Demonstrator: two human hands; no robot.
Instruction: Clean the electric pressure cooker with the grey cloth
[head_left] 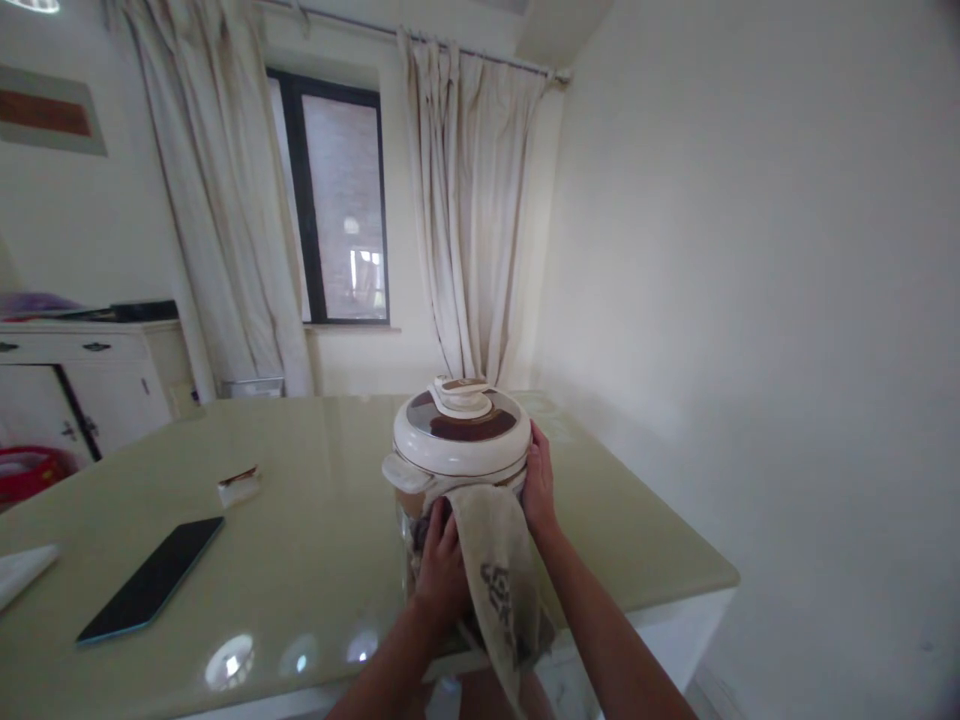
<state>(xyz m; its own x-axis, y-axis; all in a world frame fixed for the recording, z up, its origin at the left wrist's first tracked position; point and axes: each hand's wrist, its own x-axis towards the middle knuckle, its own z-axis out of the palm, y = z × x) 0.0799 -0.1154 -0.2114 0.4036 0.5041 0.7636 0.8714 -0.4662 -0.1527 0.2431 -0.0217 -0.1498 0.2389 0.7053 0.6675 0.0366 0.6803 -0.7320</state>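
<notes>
So, from the head view, a lidded pot (459,455) stands near the table's (322,540) front edge. The left hand (442,565) lies against the pot's front at the edge of a cloth (491,560), fingers close together; the right hand (538,485) lies along the pot's right side. Whether either hand truly grips, I cannot tell. Progress? I'd call it mid-wipe: cloth against the pot, lid (472,428) on, what's finished or left unclear. Now textures: limp, pale cloth with dark print hangs below the rim; the round lid pairs glossy white with dark, shiny panels. Left of the pot, a flat black slab (154,580) (a phone or tablet, perhaps) lies on the smooth, reflective, greenish tabletop.
</notes>
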